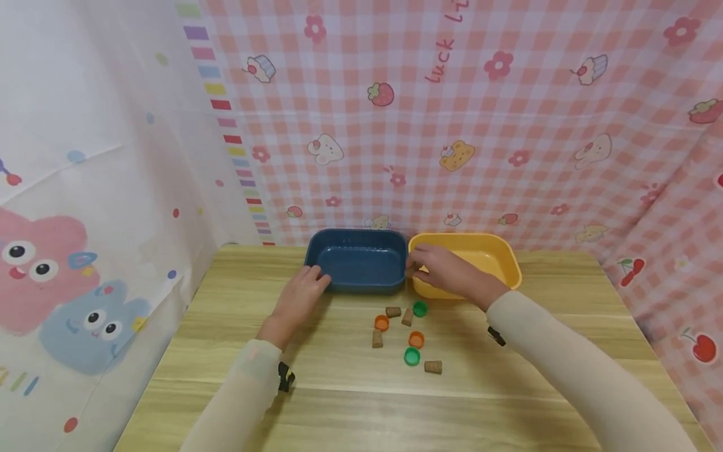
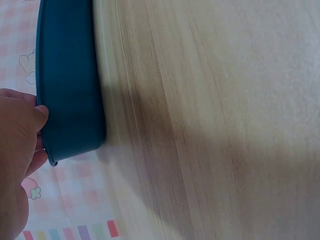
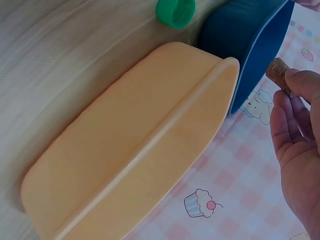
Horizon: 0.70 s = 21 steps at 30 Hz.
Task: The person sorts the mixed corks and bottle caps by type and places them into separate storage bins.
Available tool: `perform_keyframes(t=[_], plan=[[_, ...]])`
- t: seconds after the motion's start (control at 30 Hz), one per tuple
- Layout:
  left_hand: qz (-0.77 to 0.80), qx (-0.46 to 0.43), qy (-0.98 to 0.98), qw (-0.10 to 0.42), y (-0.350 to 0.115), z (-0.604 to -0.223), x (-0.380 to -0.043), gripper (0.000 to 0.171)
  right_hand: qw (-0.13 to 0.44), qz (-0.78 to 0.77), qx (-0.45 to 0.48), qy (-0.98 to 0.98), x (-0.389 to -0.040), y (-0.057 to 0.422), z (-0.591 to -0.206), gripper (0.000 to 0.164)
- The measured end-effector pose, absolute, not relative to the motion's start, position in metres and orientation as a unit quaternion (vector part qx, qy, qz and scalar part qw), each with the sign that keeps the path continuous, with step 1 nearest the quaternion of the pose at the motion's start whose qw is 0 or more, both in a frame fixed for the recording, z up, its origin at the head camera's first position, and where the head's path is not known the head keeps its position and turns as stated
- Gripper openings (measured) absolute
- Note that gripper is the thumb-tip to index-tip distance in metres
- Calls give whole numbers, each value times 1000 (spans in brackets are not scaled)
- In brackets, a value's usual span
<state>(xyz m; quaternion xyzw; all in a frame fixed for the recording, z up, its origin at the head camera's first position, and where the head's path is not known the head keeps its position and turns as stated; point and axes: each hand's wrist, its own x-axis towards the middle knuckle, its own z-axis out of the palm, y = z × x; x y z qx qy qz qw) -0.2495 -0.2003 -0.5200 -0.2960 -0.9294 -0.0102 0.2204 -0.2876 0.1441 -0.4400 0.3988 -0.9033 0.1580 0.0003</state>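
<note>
My left hand (image 1: 299,290) grips the near left corner of a dark blue plastic bin (image 1: 361,269). In the left wrist view the thumb lies on the outside of its rim and the other fingers are partly hidden behind it. Between thumb and fingertips, my right hand (image 1: 443,269) pinches a small brown cork (image 3: 278,75). That hand is above the yellow bin (image 1: 513,270), its fingertips near where the two bins meet. The right wrist view has the cork close over the blue bin's open top.
In front of the bins lie several loose corks (image 1: 433,366), two orange caps (image 1: 416,339) and two green caps (image 1: 412,357) on the wooden table (image 1: 350,414). A pink checked cloth (image 1: 361,125) hangs behind the bins, with a white printed cloth (image 1: 130,207) on the left.
</note>
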Motion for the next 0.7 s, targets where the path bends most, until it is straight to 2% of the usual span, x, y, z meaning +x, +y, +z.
perform_keyframes(t=[0.37, 0.7], plan=[[-10, -296, -928, 226, -201, -520, -250, 17, 1, 139, 391, -910, -308, 122, -438, 14], [-7, -291, -934, 210, -200, -519, -249, 20, -7, 141, 389, -910, -322, 108, -442, 11]])
